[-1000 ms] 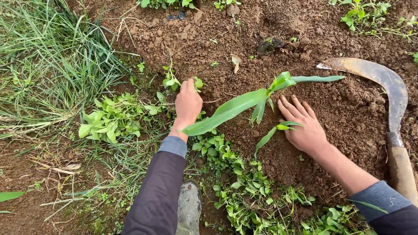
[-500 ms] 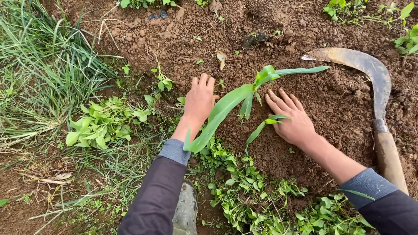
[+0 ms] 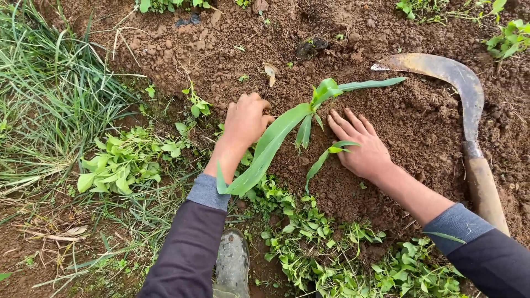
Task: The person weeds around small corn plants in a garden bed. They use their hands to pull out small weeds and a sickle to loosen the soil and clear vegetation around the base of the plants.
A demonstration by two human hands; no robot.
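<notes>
Here the work goes best with gentle, even pressure: both palms should firm the loose brown soil (image 3: pixel 419 127) close around the stem without bending it or burying the lower leaves. The left hand (image 3: pixel 245 121) lies on the earth just left of the maize seedling (image 3: pixel 309 113), its grip loosely curled with fingers bent into the soil and clamped on nothing. The seedling stands between the hands, in the middle of the bare soil patch; it is small and bright green, with one long leaf drooping toward the left sleeve and another pointing right. The right hand (image 3: pixel 359 146) lies flat, fingers spread apart, pressing the soil just right of the stem. Further right, a rusty sickle (image 3: pixel 469 105) with a wooden handle lies on the earth.
</notes>
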